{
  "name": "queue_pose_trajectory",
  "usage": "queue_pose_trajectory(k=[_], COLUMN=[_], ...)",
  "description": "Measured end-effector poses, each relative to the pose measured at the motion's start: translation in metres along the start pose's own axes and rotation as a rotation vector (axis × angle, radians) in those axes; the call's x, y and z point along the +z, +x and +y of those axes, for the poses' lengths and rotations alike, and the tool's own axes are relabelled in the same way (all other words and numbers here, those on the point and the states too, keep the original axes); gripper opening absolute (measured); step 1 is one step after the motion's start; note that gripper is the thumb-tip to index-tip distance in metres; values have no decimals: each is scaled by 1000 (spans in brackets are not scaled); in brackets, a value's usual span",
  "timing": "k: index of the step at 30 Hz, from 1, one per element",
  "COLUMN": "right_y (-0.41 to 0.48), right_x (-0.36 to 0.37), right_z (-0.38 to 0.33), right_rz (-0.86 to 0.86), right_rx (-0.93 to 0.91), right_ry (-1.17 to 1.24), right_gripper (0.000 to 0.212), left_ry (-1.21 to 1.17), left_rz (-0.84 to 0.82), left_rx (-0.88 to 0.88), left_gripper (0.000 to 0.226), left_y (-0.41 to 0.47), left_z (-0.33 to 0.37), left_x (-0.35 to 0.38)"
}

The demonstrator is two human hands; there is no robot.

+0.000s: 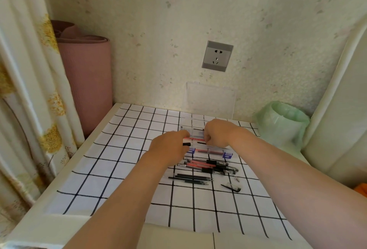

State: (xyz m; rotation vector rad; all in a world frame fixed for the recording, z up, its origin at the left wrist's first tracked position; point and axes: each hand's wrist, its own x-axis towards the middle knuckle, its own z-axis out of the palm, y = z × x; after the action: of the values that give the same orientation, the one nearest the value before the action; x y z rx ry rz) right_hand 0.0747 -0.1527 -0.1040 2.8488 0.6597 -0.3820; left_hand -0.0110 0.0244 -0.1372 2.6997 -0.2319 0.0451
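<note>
The hands, left hand (pixel 168 147) and right hand (pixel 216 134), pinch one red pen (pixel 193 140) (four black refills (pixel 191 178), one cap (pixel 231 187) nearby).

The box (pixel 191 124) is clear, glossy hard plastic, as are the barrels of the red pen (pixel 195 140) and the loose pens (pixel 210 164) nearer, which have matt black grips. The checked sheet (pixel 119 159) looks smooth and faintly shiny on the glossy white counter (pixel 49 205). On the left are a printed cloth curtain (pixel 29 70) and a matt, finely grained pink rolled mat (pixel 87 82). On the right is a thin, translucent green bin liner (pixel 282 121).
</note>
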Motion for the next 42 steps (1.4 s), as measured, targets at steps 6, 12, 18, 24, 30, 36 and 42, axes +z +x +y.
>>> queue_pose_trajectory(k=[6, 12, 18, 24, 30, 36, 42], right_y=[-23, -66, -98, -111, -114, -114, -114], right_x=[-20, -4, 30, 40, 45, 45, 44], right_z=[3, 2, -2, 6, 23, 32, 33], right_rz=[168, 414, 425, 435, 428, 415, 407], right_rx=[-19, 17, 17, -3, 4, 9, -15], right_ry=[77, 296, 427, 404, 407, 378, 382], right_gripper=[14, 31, 25, 25, 25, 27, 26], left_ry=[-90, -58, -158, -298, -333, -321, -317], left_rz=[1, -155, -168, -147, -161, -167, -175], left_rx=[75, 56, 25, 23, 29, 24, 27], left_gripper=[27, 20, 21, 26, 25, 26, 28], left_y=[1, -6, -13, -16, -16, -14, -13], left_z=[4, 4, 8, 17, 23, 31, 31], left_x=[-9, -14, -12, -12, -9, -8, -8])
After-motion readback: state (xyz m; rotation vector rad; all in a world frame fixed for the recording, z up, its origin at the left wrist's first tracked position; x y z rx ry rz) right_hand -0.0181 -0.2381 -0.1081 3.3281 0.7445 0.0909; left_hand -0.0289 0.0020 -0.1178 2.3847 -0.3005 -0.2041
